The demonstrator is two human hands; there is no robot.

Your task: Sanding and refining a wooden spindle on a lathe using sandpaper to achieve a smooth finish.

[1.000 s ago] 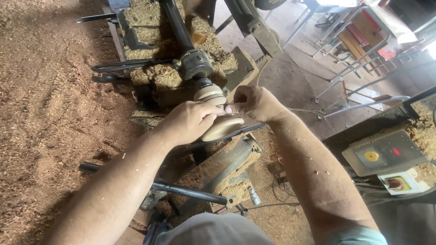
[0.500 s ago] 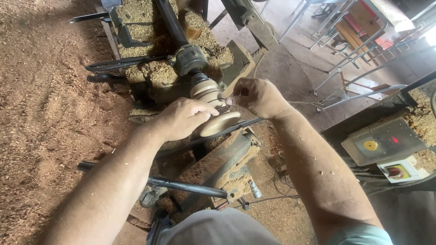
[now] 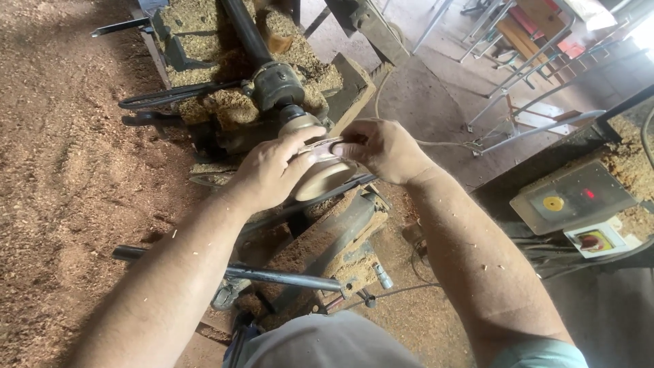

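A pale, round turned wooden piece (image 3: 321,178) sits on the spindle of a sawdust-covered wood lathe (image 3: 276,85). My left hand (image 3: 269,170) cups the piece from the left, fingers curled over its rim. From the right, my right hand (image 3: 385,148) pinches a thin strip (image 3: 320,148) against the top of the piece with its fingertips. Whether the piece is spinning cannot be told.
Sawdust (image 3: 61,170) covers the ground at left. A long metal bar (image 3: 272,276) lies across the lathe bed near me. A grey control box with a yellow knob (image 3: 571,199) stands at right. Metal-legged furniture (image 3: 531,61) stands at the back right.
Both hands stay on the wooden piece. The view has shifted slightly, so the lathe and hands sit a little lower and to the left in the picture.
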